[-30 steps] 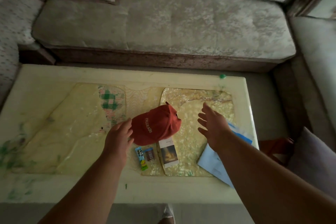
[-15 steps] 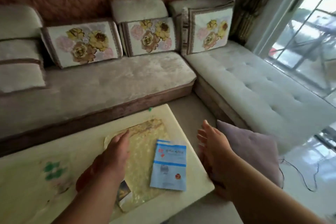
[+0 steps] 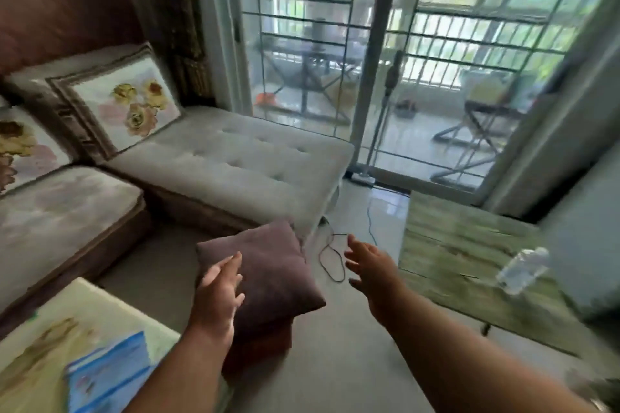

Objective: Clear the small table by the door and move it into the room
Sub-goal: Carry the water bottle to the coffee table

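Observation:
A small table (image 3: 449, 251) with a pale green wood-grain top stands at the right, close to the glass sliding door (image 3: 379, 54). A clear plastic bottle (image 3: 521, 270) lies or leans on it, blurred. My left hand (image 3: 219, 292) hangs open over a mauve cushion, holding nothing. My right hand (image 3: 370, 270) is open too, fingers spread, in the air just left of the small table's near-left edge and not touching it.
The mauve cushion (image 3: 268, 271) sits on a low red stool on the floor. A black cable (image 3: 330, 255) trails across the floor. The corner sofa (image 3: 235, 157) runs along the left. The cream coffee table (image 3: 50, 339) with a blue booklet (image 3: 104, 375) is at bottom left.
My view has swung right from the coffee table, past the sofa corner, to the door and the small table. Both hands left the coffee table and now hover open in the air.

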